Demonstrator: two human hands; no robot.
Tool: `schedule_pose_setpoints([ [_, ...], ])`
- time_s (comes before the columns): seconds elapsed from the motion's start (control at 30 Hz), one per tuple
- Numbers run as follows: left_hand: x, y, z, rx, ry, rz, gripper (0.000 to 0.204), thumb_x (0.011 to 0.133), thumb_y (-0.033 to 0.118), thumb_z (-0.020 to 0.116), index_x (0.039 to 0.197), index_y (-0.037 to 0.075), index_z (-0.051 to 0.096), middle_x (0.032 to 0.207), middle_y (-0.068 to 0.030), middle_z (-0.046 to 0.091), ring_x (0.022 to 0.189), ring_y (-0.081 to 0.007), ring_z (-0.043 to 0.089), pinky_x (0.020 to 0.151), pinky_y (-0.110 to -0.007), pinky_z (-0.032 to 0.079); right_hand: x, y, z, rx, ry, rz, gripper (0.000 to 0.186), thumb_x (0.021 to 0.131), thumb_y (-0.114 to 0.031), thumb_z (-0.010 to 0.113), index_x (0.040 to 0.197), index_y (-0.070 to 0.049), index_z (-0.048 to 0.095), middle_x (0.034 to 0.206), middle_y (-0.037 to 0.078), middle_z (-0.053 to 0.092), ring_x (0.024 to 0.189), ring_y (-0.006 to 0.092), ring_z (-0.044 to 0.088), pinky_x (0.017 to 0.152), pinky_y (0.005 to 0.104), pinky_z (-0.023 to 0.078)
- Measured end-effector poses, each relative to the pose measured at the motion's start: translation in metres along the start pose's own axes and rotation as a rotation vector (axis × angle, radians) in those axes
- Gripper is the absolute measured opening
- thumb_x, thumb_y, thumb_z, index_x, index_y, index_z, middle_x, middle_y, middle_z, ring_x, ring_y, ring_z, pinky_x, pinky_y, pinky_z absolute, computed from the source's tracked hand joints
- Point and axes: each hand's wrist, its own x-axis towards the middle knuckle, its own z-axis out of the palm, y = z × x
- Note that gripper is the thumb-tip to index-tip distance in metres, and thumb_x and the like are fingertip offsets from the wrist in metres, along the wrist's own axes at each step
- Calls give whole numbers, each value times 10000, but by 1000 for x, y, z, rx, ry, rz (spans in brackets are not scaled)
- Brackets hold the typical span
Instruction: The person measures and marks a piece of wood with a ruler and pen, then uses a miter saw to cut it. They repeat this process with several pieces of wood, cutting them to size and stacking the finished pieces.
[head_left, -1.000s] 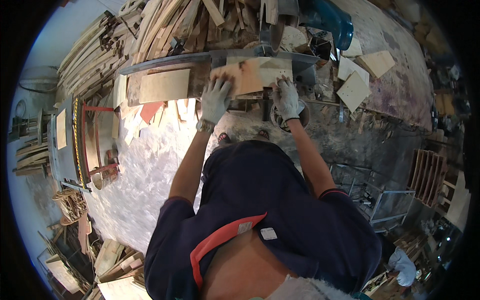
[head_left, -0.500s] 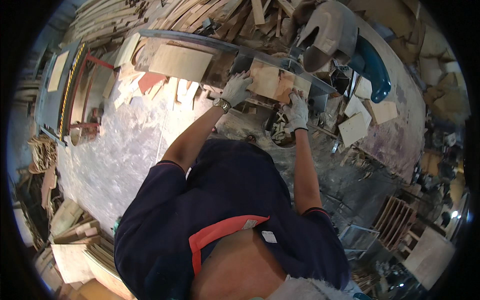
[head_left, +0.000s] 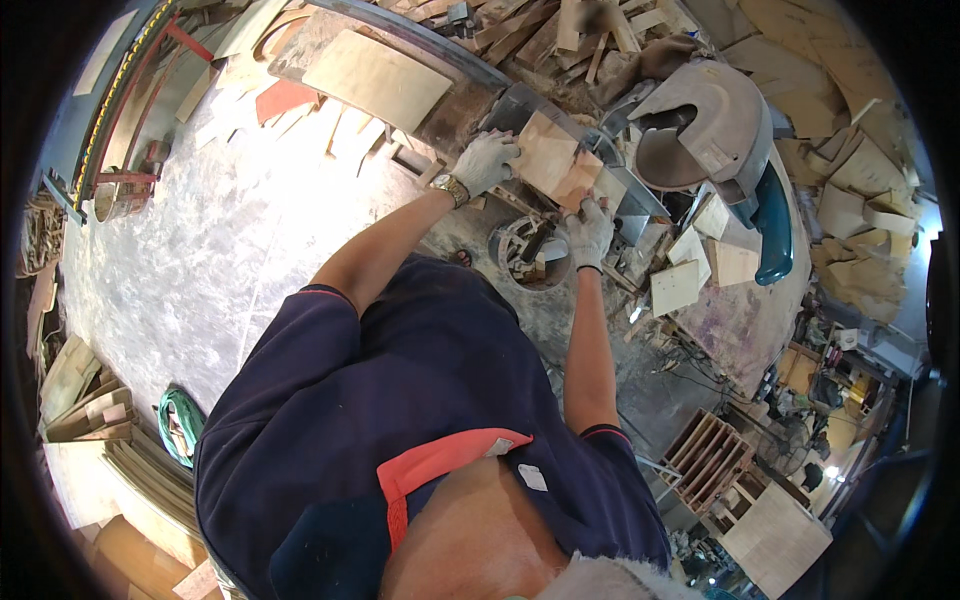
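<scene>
My gloved left hand (head_left: pixel 485 160) grips the near left edge of a light wooden board (head_left: pixel 548 155), and a metal watch is on that wrist. My gloved right hand (head_left: pixel 589 233) has its fingers curled on the board's near right edge. The board, with a reddish patch, lies against a metal fence on the bench, beside a cutting machine (head_left: pixel 700 130) with a grey metal guard and a teal handle (head_left: pixel 775 240). The blade is hidden or too small to make out.
A wide board (head_left: pixel 375 78) lies on the bench's left part. Offcuts (head_left: pixel 675 288) are piled right of the machine. A round bin of scraps (head_left: pixel 530 258) sits below the board. A red-framed stand (head_left: pixel 120 176) is at left, a coiled green hose (head_left: pixel 180 425) lower left, a slatted rack (head_left: pixel 705 455) lower right.
The view has swung round, so more of the machine and the right side shows. Both hands have stayed on the board, their fingers shifting slightly on it.
</scene>
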Motion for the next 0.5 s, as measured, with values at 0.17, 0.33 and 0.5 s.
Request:
schedule_pose_setpoints([
  [0.17, 0, -3, 2, -39, 12, 10, 382, 782, 241, 778, 1107, 63, 685, 1299, -147, 654, 1392, -315, 494, 1191, -462, 349, -2, -5, -7, -12, -32, 64, 620, 802, -368, 811, 1366, -166, 653, 1469, 49, 591, 1426, 358, 453, 1146, 472, 352],
  [0.33, 1, -7, 5, -60, -4, 7, 420, 786, 298, 784, 1131, 71, 704, 1350, -128, 640, 1397, -304, 489, 1198, -457, 338, -1, -4, -6, 11, -26, 57, 605, 800, -398, 804, 1342, -169, 664, 1466, 18, 594, 1441, 330, 441, 1208, 486, 274],
  [0.5, 2, -11, 6, -17, -53, 1, 417, 796, 293, 778, 1142, 70, 709, 1344, -126, 643, 1391, -306, 494, 1197, -453, 341, -1, 3, 2, -13, -7, 29, 586, 815, -404, 793, 1347, -194, 664, 1473, 0, 587, 1453, 312, 426, 1207, 481, 261],
])
